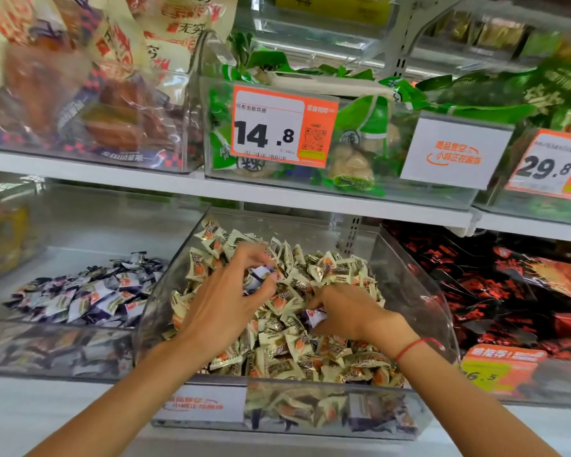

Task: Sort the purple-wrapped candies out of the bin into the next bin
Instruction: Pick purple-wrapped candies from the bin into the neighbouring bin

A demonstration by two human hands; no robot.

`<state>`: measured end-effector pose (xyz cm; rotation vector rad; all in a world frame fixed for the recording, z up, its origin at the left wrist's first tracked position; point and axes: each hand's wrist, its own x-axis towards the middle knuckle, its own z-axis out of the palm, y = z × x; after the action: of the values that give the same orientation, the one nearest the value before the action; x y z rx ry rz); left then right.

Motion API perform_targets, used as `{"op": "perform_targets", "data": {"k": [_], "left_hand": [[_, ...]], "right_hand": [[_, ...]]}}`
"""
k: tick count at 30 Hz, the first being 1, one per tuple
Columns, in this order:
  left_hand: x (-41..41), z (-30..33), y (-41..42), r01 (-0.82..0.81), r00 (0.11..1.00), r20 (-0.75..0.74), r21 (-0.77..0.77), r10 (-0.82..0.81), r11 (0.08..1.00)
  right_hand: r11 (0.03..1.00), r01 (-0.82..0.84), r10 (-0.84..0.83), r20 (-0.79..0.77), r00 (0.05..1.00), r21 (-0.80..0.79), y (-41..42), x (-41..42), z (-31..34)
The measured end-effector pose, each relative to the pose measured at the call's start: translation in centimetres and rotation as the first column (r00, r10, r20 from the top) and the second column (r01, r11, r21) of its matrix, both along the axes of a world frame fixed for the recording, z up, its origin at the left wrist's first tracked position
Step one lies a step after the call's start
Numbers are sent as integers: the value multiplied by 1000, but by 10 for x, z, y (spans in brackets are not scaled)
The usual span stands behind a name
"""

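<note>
Reaching into the middle bin (pixel 419 285), left hand (pixel 225 301) fingers curled round purple-wrapped candies (pixel 261 275), right hand (pixel 346 311) pinching another purple candy (pixel 315 316) at fingertips.

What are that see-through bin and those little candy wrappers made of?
The middle bin looks like clear rigid plastic, probably acrylic: you can see the candies through its glossy, glare-streaked walls. The cream candy wrappers look like thin printed plastic film, crinkled with crimped ends; the purple-wrapped candies in the next bin look the same.
</note>
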<state>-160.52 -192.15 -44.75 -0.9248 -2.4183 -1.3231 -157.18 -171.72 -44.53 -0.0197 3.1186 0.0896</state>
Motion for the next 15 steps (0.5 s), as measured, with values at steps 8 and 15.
{"op": "perform_targets", "data": {"k": [8, 15], "left_hand": [[-3, -5, -2, 56, 998, -10, 17, -56, 998], [3, 1, -1, 46, 998, -39, -8, -46, 999]], "right_hand": [[992, -36, 31, -50, 998, -121, 4, -8, 1], [334, 123, -76, 103, 992, -935, 8, 36, 32]]}}
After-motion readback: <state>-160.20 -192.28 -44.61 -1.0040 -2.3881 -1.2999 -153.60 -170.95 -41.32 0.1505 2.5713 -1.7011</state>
